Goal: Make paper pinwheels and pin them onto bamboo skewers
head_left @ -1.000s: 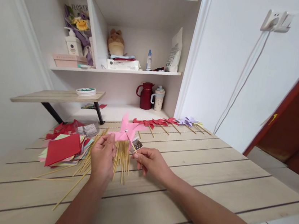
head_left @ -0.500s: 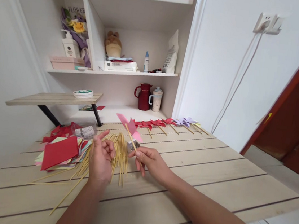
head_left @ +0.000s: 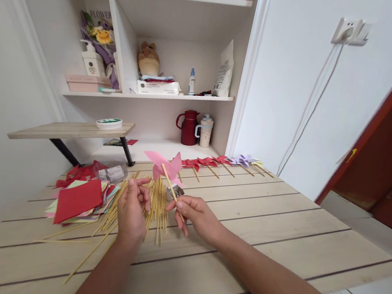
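"FLOWER" on the bouquet wrapping [head_left: 100, 23]

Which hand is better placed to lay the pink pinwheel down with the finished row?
Right, probably. The right hand pinches the stick of the pink pinwheel, on the side nearer the row of finished pinwheels. The left hand holds nothing, over the bamboo sticks.

Red jug [head_left: 187, 127] and mug [head_left: 205, 131] under shelf.
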{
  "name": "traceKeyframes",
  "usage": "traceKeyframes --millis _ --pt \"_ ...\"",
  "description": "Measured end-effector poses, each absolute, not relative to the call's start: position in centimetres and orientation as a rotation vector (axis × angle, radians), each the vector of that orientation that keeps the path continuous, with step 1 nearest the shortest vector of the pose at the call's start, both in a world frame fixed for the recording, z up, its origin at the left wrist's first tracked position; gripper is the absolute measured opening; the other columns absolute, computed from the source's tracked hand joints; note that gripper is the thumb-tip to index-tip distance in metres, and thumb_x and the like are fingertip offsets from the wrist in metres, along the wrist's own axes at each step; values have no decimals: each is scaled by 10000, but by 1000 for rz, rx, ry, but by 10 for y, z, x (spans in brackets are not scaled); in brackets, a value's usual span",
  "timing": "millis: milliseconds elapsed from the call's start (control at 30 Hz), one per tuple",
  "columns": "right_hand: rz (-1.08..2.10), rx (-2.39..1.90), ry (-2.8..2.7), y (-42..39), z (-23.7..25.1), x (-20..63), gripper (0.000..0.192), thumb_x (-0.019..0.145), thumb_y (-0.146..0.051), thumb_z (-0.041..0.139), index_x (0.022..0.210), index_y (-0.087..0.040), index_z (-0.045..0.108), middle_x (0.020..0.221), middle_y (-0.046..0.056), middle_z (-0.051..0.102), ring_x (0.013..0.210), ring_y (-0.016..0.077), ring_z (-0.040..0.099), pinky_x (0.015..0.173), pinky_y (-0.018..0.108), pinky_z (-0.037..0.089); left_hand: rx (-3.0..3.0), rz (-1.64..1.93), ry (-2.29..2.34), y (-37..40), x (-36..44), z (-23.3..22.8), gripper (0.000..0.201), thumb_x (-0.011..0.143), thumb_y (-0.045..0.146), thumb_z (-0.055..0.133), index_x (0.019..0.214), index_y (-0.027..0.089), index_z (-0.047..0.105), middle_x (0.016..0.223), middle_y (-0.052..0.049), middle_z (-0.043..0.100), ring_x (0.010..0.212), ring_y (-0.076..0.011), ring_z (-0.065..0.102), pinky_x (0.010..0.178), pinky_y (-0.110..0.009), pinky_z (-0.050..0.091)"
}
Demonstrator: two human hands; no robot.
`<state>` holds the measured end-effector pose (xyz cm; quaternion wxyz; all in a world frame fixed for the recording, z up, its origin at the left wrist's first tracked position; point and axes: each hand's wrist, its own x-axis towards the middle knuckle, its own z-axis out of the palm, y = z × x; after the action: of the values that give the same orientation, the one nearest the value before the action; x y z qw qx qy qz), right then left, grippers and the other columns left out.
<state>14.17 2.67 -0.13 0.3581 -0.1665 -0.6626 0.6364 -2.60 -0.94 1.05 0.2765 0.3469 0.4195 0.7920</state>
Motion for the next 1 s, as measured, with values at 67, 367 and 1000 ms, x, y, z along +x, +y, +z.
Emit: traceKeyframes --millis 67,367,1000 --pt "1645 -434 -1710 26 -1 142 440 908 -582 601 925 -154 704 559 -44 589 406 83 502 446 218 400 927 2124 1124 -9 -26 11 473 920 593 572 915 140 708 569 44 486 421 -63 390 410 -186 289" --pt "1658 -422 -1711 27 -4 141 453 913 -597 588 930 -156 691 563 -44 589 410 85 501 450 219 404 903 2100 1125 -9 -26 11 456 913 575 588 881 134 696 557 47 487 412 -62 384 407 -187 285" --pt "1604 -538 -1586 49 -19 134 261 905 -407 660 1031 -180 684 710 -25 656 528 111 644 546 243 507 891 2074 1302 -1 -35 5 291 846 441 657 813 154 689 540 63 454 425 -58 356 405 -185 250"
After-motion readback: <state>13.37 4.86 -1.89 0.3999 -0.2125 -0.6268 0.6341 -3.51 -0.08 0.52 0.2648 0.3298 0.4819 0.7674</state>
